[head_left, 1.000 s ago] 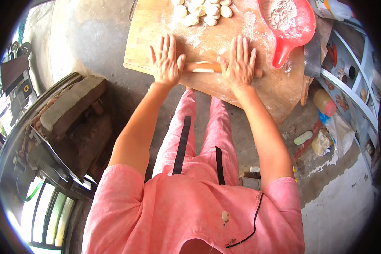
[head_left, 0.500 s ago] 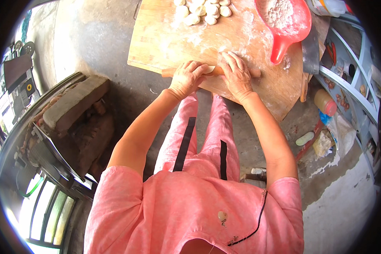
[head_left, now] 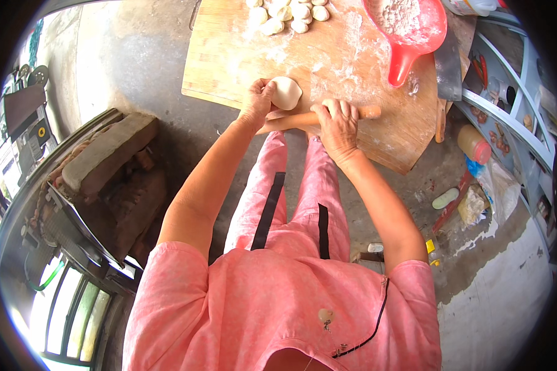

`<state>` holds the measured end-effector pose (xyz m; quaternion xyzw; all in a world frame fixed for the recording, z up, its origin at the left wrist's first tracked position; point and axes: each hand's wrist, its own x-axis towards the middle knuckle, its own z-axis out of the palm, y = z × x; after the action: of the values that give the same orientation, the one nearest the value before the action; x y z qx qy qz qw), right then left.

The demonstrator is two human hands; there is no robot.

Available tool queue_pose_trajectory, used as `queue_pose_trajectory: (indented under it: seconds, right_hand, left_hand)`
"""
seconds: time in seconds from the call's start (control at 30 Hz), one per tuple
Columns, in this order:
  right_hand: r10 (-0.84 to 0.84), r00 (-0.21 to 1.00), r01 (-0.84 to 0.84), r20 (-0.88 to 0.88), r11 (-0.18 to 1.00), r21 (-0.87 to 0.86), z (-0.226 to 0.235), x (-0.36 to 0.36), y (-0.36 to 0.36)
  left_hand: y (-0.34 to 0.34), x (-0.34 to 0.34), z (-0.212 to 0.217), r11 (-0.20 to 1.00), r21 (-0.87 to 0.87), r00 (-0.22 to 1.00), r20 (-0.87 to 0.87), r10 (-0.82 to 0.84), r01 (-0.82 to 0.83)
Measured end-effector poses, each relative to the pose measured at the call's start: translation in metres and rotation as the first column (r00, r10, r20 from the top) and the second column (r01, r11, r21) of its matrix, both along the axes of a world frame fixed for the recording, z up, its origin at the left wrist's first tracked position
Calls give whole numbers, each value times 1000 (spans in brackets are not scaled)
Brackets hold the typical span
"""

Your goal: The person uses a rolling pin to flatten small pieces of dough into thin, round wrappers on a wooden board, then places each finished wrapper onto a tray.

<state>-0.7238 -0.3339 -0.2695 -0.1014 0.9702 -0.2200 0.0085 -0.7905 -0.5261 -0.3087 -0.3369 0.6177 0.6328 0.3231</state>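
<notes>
A flat round dough wrapper (head_left: 287,94) is pinched at its left edge by my left hand (head_left: 258,102), just above the floured wooden board (head_left: 229,68). My right hand (head_left: 337,127) is closed around a wooden rolling pin (head_left: 303,119) near its right end. The pin lies slanted along the board's near edge, its left end lower and reaching under my left wrist. Several small pale dough pieces (head_left: 281,12) sit in a cluster at the board's far side. To their right is a red bowl with a handle (head_left: 402,65), holding white flour (head_left: 397,15).
A cleaver (head_left: 448,68) with a wooden handle rests at the board's right edge. Blue metal shelving (head_left: 507,117) stands on the right, with a jar (head_left: 474,145) and plastic bags (head_left: 498,185) by it. A brick-and-concrete structure (head_left: 108,145) occupies the left.
My left hand has come off the rolling pin and now holds the dough wrapper. The pin has tilted, its left end toward me. My right hand has stayed on it, slightly nearer me.
</notes>
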Motion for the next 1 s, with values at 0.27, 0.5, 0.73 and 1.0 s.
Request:
queue_pose_trajectory:
  seconds: [0.27, 0.5, 0.73, 1.0]
  right_hand:
    - [-49, 990, 59, 134, 996, -68, 3, 31, 1]
    - [-64, 983, 83, 172, 991, -103, 2, 42, -5]
    - [-26, 973, 54, 230, 991, -119, 4, 46, -4]
    - [-17, 987, 40, 162, 989, -139, 2, 50, -2]
  left_hand:
    - [-36, -28, 4, 959, 149, 958, -116, 261, -243]
    - [-88, -83, 29, 830, -548, 962, -268, -53, -107]
    - [-25, -86, 19, 477, -878, 270, -466, -842, -28]
    - [34, -112, 1, 532, -846, 621, -392, -679, 48]
